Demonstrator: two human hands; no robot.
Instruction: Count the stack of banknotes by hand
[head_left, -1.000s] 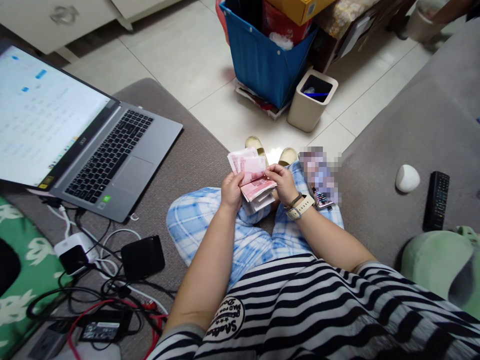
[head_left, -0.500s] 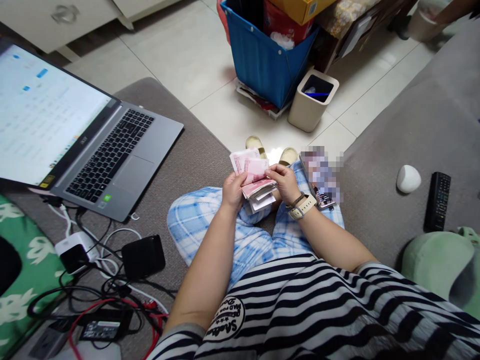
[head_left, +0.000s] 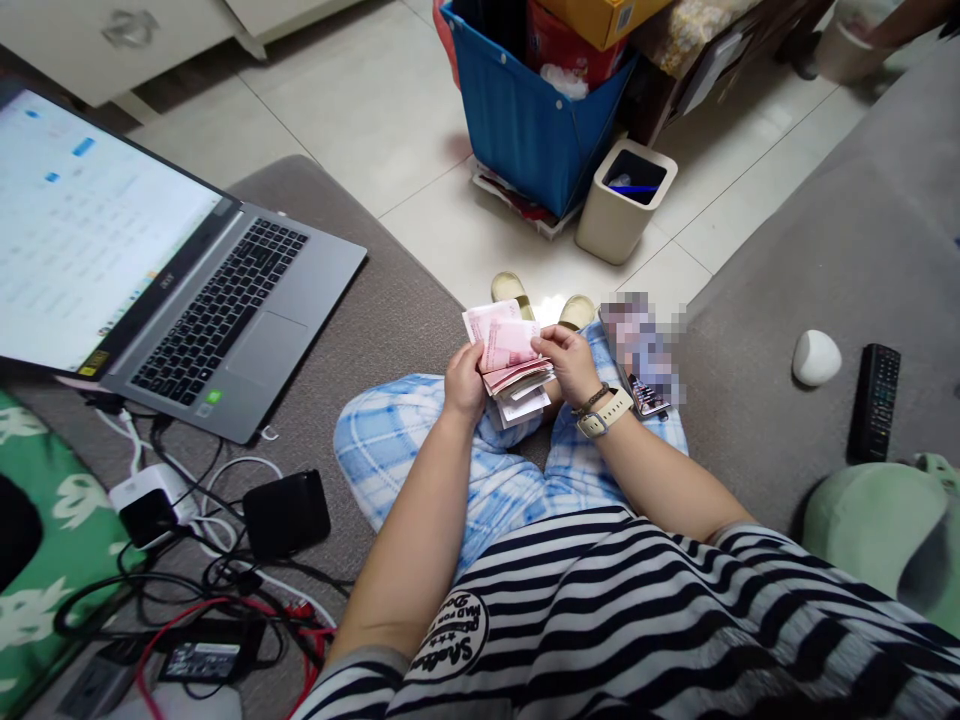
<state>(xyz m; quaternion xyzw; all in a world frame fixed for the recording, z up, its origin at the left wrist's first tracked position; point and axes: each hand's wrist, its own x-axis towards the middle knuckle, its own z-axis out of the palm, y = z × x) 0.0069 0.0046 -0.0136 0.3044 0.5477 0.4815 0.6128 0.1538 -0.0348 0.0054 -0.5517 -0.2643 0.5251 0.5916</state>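
Observation:
A folded stack of pink banknotes is held over my lap, some of its notes fanned out at the far side. My left hand grips the stack at its left edge, thumb on top. With thumb and fingers, my right hand pinches the right edge of an upper pink banknote. Paler paper shows below the pink notes. On my right wrist are a beige-strapped watch and a dark bracelet. Just beyond that wrist, a phone with a lit, partly blurred screen rests on my thigh.
An open laptop lies on the grey sofa at left, above tangled cables and a black box. At right are a white rounded object, a remote and a green neck pillow. A blue bin and beige bin stand ahead.
The upper banknote lies flatter and slightly more upright across the stack, and my left thumb has drawn back a little. My right hand has barely moved.

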